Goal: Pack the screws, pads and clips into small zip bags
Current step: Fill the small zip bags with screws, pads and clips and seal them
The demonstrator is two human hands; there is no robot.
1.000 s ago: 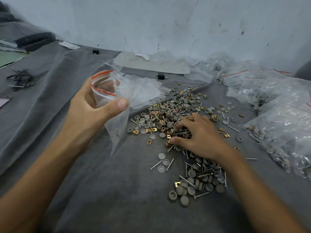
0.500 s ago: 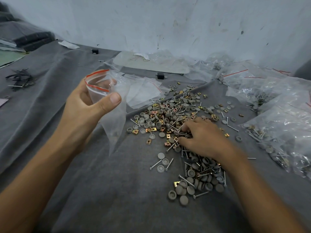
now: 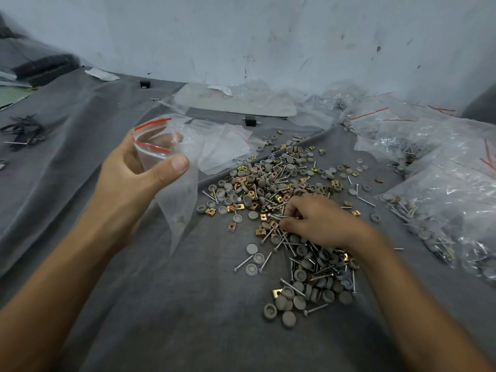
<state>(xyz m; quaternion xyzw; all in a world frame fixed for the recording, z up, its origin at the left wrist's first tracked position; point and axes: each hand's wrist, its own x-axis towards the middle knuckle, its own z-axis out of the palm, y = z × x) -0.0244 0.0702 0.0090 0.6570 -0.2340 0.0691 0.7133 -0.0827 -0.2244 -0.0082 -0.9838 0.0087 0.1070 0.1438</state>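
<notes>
My left hand (image 3: 128, 181) holds a small clear zip bag (image 3: 171, 167) with a red seal strip, its mouth held open between thumb and fingers above the grey cloth. A loose pile (image 3: 271, 183) of silver screws, grey round pads and brass clips is spread over the cloth in the middle. My right hand (image 3: 316, 221) rests low on the pile's near part, fingers curled and pinching a few screws (image 3: 281, 217) at the fingertips. A second heap of pads and screws (image 3: 314, 280) lies under my right wrist.
Filled clear bags (image 3: 442, 189) are stacked along the right side. Empty flat zip bags (image 3: 228, 146) lie behind the pile, with a larger plastic sheet (image 3: 236, 100) near the wall. A bundle of dark wires (image 3: 24, 130) lies far left. Grey cloth (image 3: 188, 318) covers the surface.
My right hand has closed its fingers and gathered screws from the pile, drawing slightly toward me. My left hand with the open bag has shifted a little to the left.
</notes>
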